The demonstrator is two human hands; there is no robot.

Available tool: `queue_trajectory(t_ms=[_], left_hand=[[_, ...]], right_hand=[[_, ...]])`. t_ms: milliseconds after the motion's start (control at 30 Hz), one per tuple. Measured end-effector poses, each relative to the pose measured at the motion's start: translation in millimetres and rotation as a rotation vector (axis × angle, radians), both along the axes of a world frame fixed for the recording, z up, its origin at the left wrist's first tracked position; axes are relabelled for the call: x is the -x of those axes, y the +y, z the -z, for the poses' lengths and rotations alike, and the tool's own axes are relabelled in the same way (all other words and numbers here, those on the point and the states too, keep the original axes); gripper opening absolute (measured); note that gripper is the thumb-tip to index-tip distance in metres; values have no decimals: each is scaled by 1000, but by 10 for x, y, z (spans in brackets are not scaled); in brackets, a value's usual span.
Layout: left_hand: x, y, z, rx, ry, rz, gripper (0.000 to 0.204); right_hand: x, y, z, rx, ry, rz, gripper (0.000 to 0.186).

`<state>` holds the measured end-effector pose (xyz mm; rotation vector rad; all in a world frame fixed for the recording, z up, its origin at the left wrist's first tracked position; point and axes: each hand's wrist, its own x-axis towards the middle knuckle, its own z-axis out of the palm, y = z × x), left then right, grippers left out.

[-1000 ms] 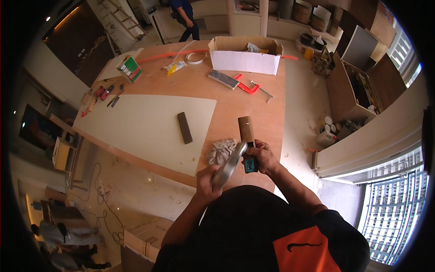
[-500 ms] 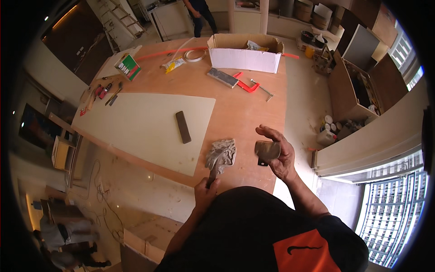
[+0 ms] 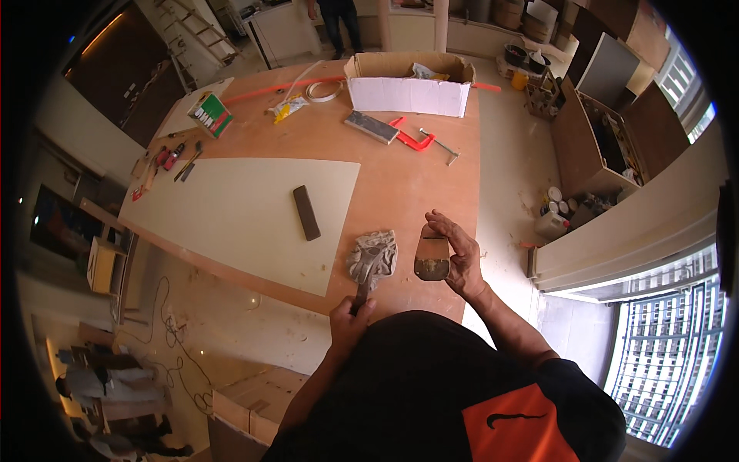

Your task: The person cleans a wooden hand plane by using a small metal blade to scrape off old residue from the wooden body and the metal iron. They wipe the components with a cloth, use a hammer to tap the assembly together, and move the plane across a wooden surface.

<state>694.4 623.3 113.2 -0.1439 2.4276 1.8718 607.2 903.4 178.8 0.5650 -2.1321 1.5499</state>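
Note:
My right hand (image 3: 463, 254), thumb side inward and fingers stretched upward, holds a tapered metal plate (image 3: 433, 258) that looks like a plane blade. Its lower end is dark and mottled, and its upper part has a warm sheen. To its left, my left hand (image 3: 350, 318) is closed round a dark bar-like handle (image 3: 362, 295), whose far end meets a crumpled grey-white rag (image 3: 372, 256). What lies under the rag is hidden. Further off, a dark oblong block (image 3: 305, 213) lies on a pale board (image 3: 239, 219).
The plywood tabletop (image 3: 416, 177) bears a red clamp (image 3: 416, 138), a grey slab (image 3: 371, 127), an open carton (image 3: 412, 98), a tape roll (image 3: 324, 92), a green-and-white box (image 3: 210, 115) and a drill (image 3: 171, 157). A person (image 3: 339, 27) stands beyond; others are lower left.
The plate in my right hand has turned to show its broad face and moved a little left. My left hand stays on the handle. The view has shifted slightly.

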Motion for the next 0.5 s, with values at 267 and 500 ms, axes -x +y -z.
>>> queue_trajectory(t_ms=[267, 500], left_hand=[[8, -32, -54, 1, 30, 10, 25], [199, 112, -900, -102, 783, 294, 22]], right_hand=[[-19, 39, 195, 80, -132, -78, 46], [36, -88, 322, 535, -671, -125, 28]])
